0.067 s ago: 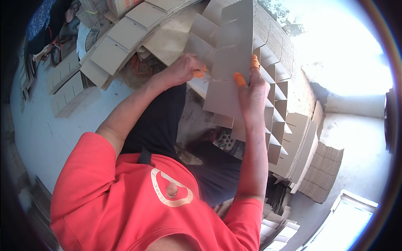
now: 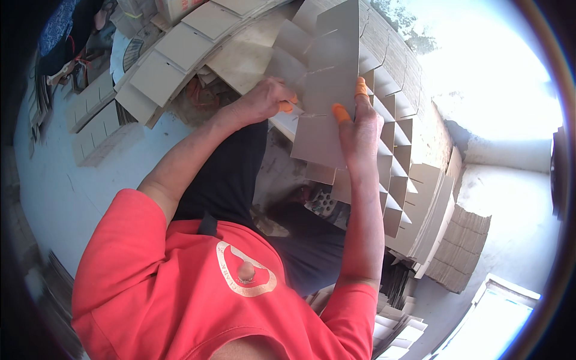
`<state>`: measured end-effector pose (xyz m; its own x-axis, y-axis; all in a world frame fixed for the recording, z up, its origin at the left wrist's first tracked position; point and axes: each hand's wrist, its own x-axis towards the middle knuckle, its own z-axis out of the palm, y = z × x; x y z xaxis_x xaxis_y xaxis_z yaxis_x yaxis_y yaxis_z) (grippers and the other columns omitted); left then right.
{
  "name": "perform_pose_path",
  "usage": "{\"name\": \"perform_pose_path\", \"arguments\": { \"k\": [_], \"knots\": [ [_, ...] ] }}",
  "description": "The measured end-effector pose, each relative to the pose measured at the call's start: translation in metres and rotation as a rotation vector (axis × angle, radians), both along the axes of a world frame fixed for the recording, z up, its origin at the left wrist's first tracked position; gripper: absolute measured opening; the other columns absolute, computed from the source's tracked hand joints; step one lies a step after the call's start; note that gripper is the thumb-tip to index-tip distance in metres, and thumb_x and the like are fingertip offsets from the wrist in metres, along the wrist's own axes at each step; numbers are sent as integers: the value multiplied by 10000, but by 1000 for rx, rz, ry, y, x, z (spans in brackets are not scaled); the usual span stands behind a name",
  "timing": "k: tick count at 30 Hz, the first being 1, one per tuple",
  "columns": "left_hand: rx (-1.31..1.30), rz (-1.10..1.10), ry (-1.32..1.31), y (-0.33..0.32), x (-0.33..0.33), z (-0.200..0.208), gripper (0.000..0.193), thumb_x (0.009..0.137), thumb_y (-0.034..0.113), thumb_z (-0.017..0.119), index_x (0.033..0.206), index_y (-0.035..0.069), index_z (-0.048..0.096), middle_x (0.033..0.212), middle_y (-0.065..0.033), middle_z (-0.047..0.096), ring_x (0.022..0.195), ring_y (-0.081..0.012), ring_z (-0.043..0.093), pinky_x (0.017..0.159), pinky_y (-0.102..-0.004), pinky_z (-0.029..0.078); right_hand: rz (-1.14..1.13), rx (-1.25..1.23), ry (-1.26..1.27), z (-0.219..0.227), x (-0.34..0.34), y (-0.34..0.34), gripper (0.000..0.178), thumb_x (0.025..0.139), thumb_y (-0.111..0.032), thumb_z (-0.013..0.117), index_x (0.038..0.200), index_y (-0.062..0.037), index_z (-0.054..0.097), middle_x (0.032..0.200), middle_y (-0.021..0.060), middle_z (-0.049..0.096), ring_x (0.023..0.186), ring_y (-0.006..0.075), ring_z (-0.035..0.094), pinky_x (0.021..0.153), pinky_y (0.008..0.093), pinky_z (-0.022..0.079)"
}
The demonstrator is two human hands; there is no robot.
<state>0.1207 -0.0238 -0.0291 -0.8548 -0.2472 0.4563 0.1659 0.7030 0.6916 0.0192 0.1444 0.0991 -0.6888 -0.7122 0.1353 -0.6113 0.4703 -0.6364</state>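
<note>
The cardboard partition grid (image 2: 393,221) stands at the right of the person's lap, its cells opening toward the right and its far end reaching toward the upper middle. It looks light for its bulk, but loose at the crossings, so it would likely rack or fold if pushed from one corner; a hold spanning several strips seems safest. The slotted cardboard sheet (image 2: 327,87) lies against the grid's left side, tilted, running from far to near. It should be thin, fairly stiff along its length, dry rather than slippery, and easily creased or torn at the slits; the plain edge between slits is the better place to pinch.

The right hand (image 2: 362,135) grasps the sheet's right edge, thumb on its face and forefinger along the edge. The left hand (image 2: 264,101) is at the sheet's left, thumb and fingers bent close together; whether they pinch any card, I cannot tell. Orange finger covers (image 2: 361,87) on both hands probably add grip.

Against the earlier frame, the sheet's far end and the right hand sit slightly further left; the left hand is almost unchanged.
</note>
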Motion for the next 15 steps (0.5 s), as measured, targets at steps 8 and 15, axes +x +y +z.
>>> {"name": "perform_pose_path", "arguments": {
  "k": [8, 15],
  "knots": [
    [-17, 16, -21, 0, -2, 2, 153, 670, 49, 725, 810, 10, 675, 707, -107, 636, 713, -285, 570, 688, -389, 465, 13, 54, 36, 6, 4, -11, 548, 806, -9, 666, 1315, 42, 469, 1099, 234, 635, 964, 306, 663, 787, 328, 515],
    [-28, 37, 28, 2, 0, 5, 164, 653, 48, 752, 779, 8, 655, 723, -103, 631, 734, -279, 566, 657, -389, 470, -17, -77, 142, -6, 10, -7, 567, 799, -21, 668, 1326, 34, 465, 922, 239, 657, 774, 289, 686, 699, 341, 515]
  ]
}}
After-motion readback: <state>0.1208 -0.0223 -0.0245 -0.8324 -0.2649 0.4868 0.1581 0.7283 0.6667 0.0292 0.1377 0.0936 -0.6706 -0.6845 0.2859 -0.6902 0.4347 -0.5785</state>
